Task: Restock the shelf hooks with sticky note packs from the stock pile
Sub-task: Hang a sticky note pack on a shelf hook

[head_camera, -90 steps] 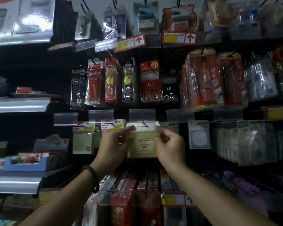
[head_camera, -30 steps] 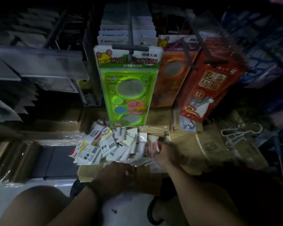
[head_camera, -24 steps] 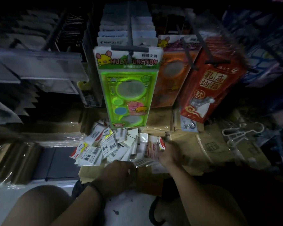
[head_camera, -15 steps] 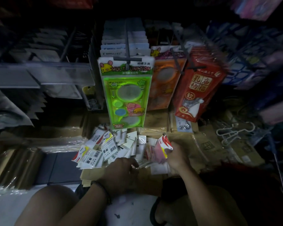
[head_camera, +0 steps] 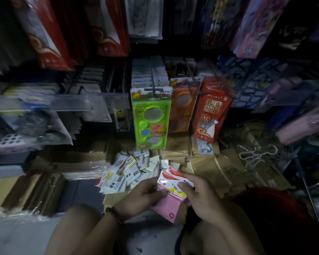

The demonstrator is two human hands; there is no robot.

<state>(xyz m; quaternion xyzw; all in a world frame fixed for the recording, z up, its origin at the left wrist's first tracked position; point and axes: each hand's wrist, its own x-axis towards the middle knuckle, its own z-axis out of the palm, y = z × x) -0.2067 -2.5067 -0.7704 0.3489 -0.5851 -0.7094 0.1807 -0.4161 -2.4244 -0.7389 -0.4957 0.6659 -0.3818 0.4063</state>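
Both the left hand (head_camera: 145, 196) and the right hand (head_camera: 201, 199) pinch a pink sticky note pack (head_camera: 170, 197) between curled fingers, just beside the stock pile (head_camera: 125, 172).

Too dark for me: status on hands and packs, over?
Left hand, right hand both holding pink sticky note pack. Stock pile just beyond. Green stencil card hangs above it, clear of hands.

Pink sticky note pack (head_camera: 170, 198): clear-wrapped, red-white-yellow header card at top end, tilted with header toward 1 o'clock. Pinched between left hand (head_camera: 144, 195) at its 9 o'clock edge and right hand (head_camera: 198, 198) at 3 o'clock, thumb across header. Stock pile (head_camera: 126, 172) just beside, at 10 o'clock: loose heap of wrapped packs, white barcode backs mostly up, overlapping at mixed angles.
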